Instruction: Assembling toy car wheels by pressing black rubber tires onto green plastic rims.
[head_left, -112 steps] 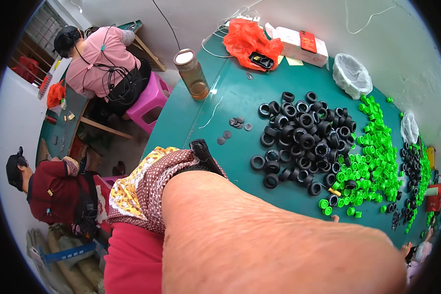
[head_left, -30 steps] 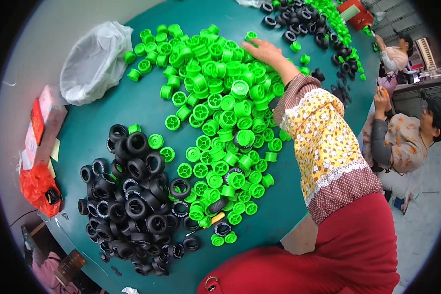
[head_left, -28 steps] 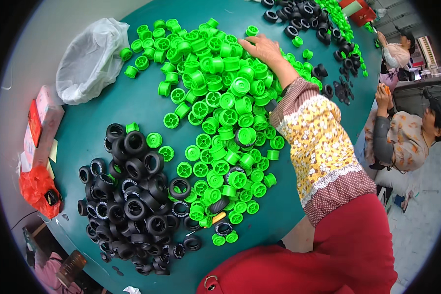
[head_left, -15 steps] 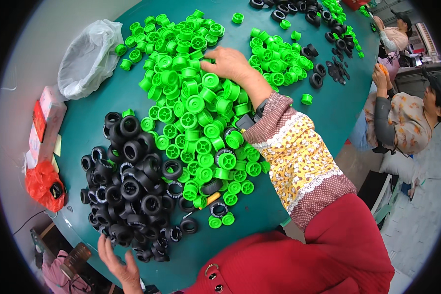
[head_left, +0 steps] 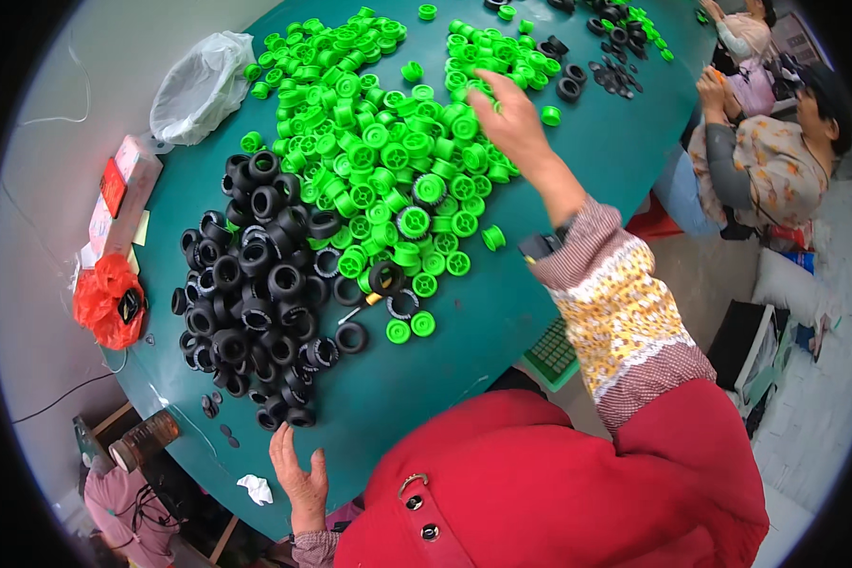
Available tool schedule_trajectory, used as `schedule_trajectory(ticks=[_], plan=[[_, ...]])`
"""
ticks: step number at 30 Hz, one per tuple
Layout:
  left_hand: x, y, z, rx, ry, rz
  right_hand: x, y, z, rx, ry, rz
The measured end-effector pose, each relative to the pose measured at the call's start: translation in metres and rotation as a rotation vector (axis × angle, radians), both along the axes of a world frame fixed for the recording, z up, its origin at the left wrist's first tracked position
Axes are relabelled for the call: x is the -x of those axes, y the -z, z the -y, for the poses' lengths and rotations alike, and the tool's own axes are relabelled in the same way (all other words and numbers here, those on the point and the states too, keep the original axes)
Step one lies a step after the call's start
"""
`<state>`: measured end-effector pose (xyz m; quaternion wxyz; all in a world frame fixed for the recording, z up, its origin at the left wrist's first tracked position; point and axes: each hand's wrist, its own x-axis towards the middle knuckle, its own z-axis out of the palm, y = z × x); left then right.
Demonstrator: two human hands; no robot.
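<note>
A big heap of bright green plastic wheel hubs (head_left: pixel 360 151) spreads across the green table. Beside it, nearer and to the left, lies a pile of black rubber tyres (head_left: pixel 256 275). My right hand (head_left: pixel 513 121) reaches over the near edge of a smaller hub group (head_left: pixel 488 47), fingers stretched out and nothing seen in them. At the near end of the tyre pile, my left hand (head_left: pixel 300 478) is raised with thumb and fingers apart, holding nothing. A yellow-handled tool with a thin shaft (head_left: pixel 373 299) lies between tyres and hubs. One hub (head_left: pixel 492 238) sits apart on the right.
A bin lined with a clear bag (head_left: pixel 199 90) stands at the far left. A red plastic bag (head_left: pixel 111 298) and a pink box (head_left: pixel 123 199) lie along the left edge. Crumpled tissue (head_left: pixel 256 489) is near my left hand. Co-workers (head_left: pixel 772 151) sit at the right side.
My right hand has left the large hub heap and moved right to the smaller group. My left hand stays open near the tyre pile. The whole view has shifted.
</note>
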<state>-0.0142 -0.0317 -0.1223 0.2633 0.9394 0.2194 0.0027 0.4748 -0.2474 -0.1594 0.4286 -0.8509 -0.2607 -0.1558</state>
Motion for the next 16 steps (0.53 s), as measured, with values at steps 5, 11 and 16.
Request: schedule_trajectory(ticks=[5, 11, 16], plan=[[0.037, 0.036, -0.007, -0.113, 0.106, -0.08, 0.076, 0.102, 0.091, -0.018, 0.332, -0.226], [0.031, 0.072, -0.007, -0.171, 0.504, -0.253, 0.147, 0.092, 0.094, 0.07, 0.216, -0.08], [0.051, 0.117, -0.023, -0.243, 0.62, -0.16, 0.209, 0.079, 0.163, -0.052, 0.064, -0.47]])
